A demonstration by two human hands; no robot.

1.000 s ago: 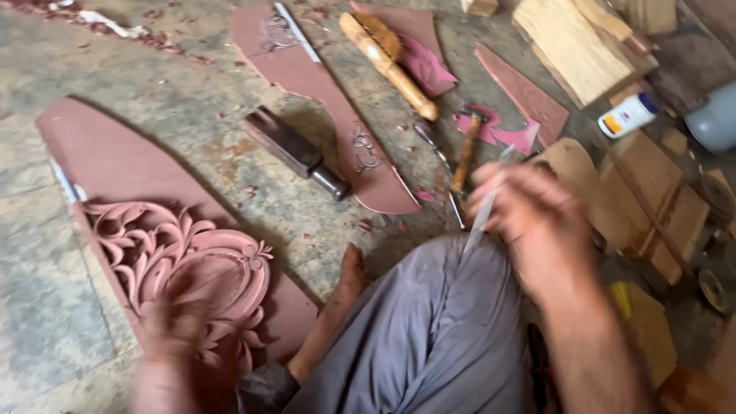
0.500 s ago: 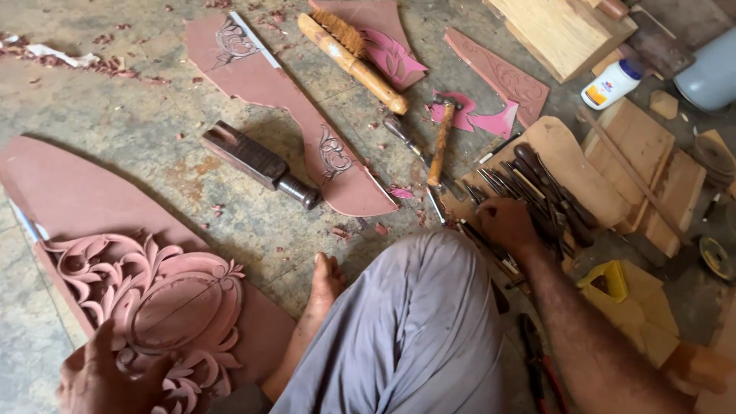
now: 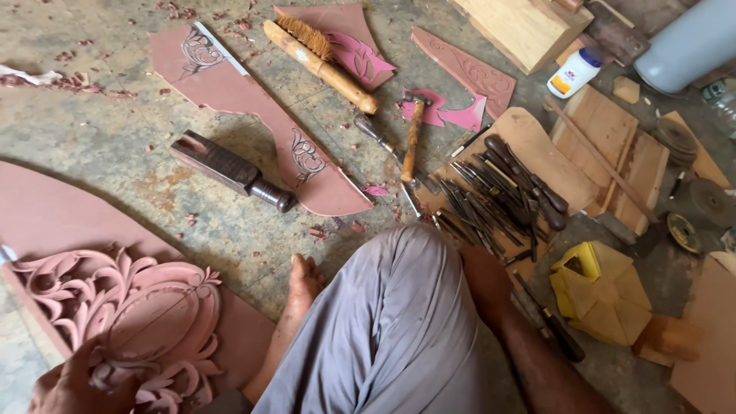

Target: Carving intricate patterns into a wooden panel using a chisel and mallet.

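- Since a second ago, my right hand (image 3: 484, 285) has dropped from chest height to beside my knee, against the chisel pile (image 3: 498, 203); grip hidden by the knee, cannot tell.
- My left hand (image 3: 73, 383) rests on the carved pink panel (image 3: 130, 322) lying on the floor (image 3: 115, 130), bottom-left; grip cannot tell.
- Dark wooden mallet (image 3: 230, 170) lies ahead, untouched.

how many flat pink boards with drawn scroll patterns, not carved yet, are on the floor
3: a long curved board left of the mallet, a small piece under the brush, and a narrow strip near the white bottle. Others may be hidden.
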